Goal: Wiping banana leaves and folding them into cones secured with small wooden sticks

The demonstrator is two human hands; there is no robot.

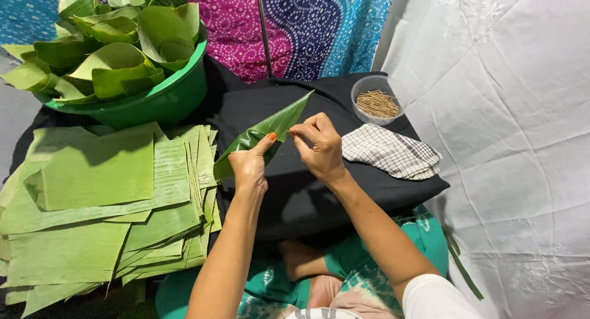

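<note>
**Banana leaf folded into a cone over a black-draped lap board**

A white embroidered cloth (pixel 504 141) covered the right side of the scene, and a black cloth (pixel 319 190) lay over the surface in front of the person, giving a dark work area. To the left a stack of cut banana-leaf sheets (pixel 98 202) lay flat, near the left hand. Behind it a green plastic basin (pixel 166 98) held finished folded leaves (pixel 117 48). A checked cloth (pixel 390 152) sat just beside a small clear bowl of thin wooden picks (pixel 376 102), close to the right hand.

The folded banana leaf (pixel 270 131) was held up above the black cloth. The left hand (pixel 249 165) pinched its fold, fingers clamped on the leaf. The right hand (pixel 319 148) had fingers closed at the leaf's edge, seemingly on a pick, though too small to tell.
</note>
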